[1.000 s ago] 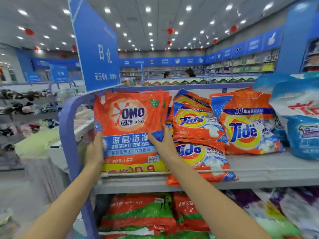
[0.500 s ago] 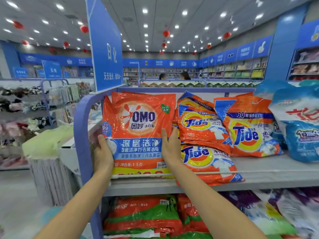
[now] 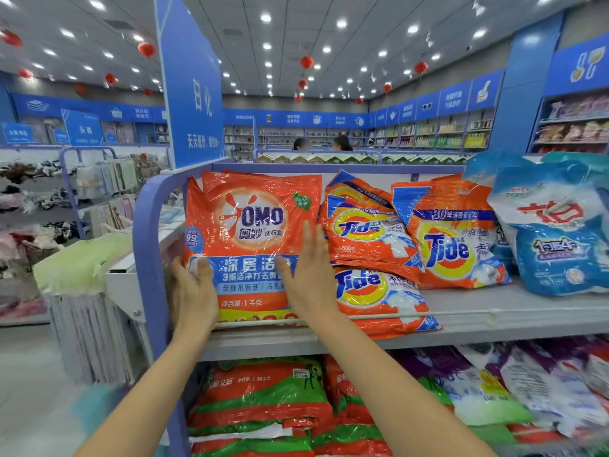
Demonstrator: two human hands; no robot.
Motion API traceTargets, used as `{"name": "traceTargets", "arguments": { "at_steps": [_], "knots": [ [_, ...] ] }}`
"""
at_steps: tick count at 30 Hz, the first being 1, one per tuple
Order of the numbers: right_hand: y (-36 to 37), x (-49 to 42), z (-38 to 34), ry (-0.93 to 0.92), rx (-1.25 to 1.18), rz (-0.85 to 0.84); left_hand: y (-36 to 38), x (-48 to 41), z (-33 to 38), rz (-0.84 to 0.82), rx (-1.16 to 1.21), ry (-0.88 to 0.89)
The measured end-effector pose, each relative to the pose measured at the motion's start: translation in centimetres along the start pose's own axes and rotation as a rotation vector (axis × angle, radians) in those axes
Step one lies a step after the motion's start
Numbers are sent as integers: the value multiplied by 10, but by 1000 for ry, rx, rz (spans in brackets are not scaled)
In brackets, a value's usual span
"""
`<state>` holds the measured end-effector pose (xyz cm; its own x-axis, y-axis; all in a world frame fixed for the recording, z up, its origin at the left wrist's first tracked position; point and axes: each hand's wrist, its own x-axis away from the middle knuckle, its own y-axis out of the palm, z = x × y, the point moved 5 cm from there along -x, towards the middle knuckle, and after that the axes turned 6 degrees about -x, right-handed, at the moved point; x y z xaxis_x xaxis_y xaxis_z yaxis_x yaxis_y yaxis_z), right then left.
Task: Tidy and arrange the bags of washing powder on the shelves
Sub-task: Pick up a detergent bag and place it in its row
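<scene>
My two bare arms reach up from the bottom of the frame to a grey shelf (image 3: 494,315) of washing powder in a brightly lit shop. At the centre left stands a large orange OMO bag (image 3: 253,225), upright at the left end of the shelf, its bottom edge behind the low front rail and its left side near the rounded purple frame (image 3: 148,258) of the shelving unit. My left hand (image 3: 192,291) grips the bag's lower left edge, with the thumb on the front and the fingers curled round behind. My right hand (image 3: 308,282) lies flat, fingers straight and together, pressing on the lower right part of the bag's front, holding nothing. More orange bags stand directly behind the front one. Just to the right, at the centre of the frame, are three orange Tide bags: one leaning (image 3: 362,232), one lying flat (image 3: 375,295) beneath it with its end hanging over the rail, and a bigger one standing (image 3: 451,239) beside them. At the right edge sit blue and white bags (image 3: 557,239), slumped against one another. On the shelf below, at the bottom centre, red and green bags (image 3: 263,397) lie stacked, with purple and white ones to their right. A tall blue sign (image 3: 194,94) with white characters rises in the upper left above the shelving.
</scene>
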<state>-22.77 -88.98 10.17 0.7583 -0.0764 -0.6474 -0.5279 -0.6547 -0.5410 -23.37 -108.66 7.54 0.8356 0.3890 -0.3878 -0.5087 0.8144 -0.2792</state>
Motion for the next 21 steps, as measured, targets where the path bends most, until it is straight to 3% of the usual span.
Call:
{"name": "traceTargets", "arguments": {
  "at_steps": [4,10,13,16,21],
  "knots": [
    [10,0,14,-7,243,-177,4,-11,-8,-24,2,-64],
    [0,2,10,22,292,-170,6,-11,-9,-71,-32,-150],
    [-25,20,-1,-44,210,-61,1,0,3,-16,-156,31],
    [-62,48,-3,-72,55,70,0,37,28,78,-232,355],
    [-127,114,23,-67,-104,326,11,117,55,52,-48,644]
  ]
}}
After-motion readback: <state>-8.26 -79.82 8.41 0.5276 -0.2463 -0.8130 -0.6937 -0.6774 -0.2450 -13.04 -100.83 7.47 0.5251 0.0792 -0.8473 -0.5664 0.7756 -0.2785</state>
